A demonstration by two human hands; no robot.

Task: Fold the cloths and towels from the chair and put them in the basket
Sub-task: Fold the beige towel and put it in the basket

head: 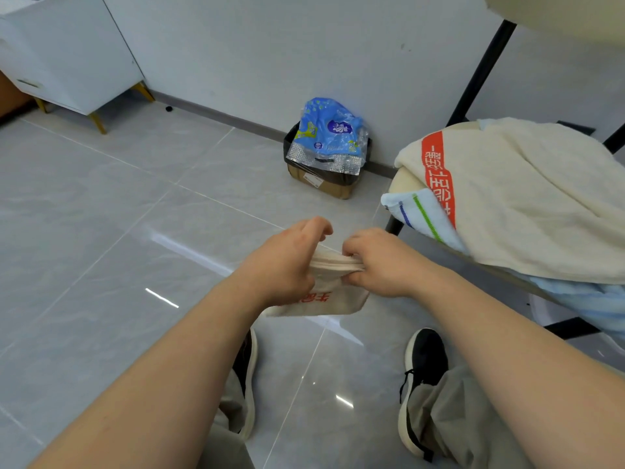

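Cabinet: white cabinet (pixel 67 52) on gold legs, far left by the wall; front closed, contents not visible.
Left hand: left hand (pixel 287 262) has its fingers curled, gripping the left end of the cloth's upper edge.
Box: cardboard box (pixel 324 186) lined with a black bag, on the floor against the wall, beyond the hands.
Box contents: crumpled blue plastic packaging (pixel 333 130), rising well above the rim.
Cloth: folded cream cloth (pixel 331 292) with red print, several layers, held in the air between both hands above the tiled floor.
Right hand: right hand (pixel 382 265) pinches the right end of the same edge, thumb under, fingers over.
Chair: chair (pixel 406 179) just right of the hands.
Chair load: cream towel (pixel 541 204) with a red lettered band draped on top; blue striped towel (pixel 419 211) beneath it, one corner showing at the seat's left edge.
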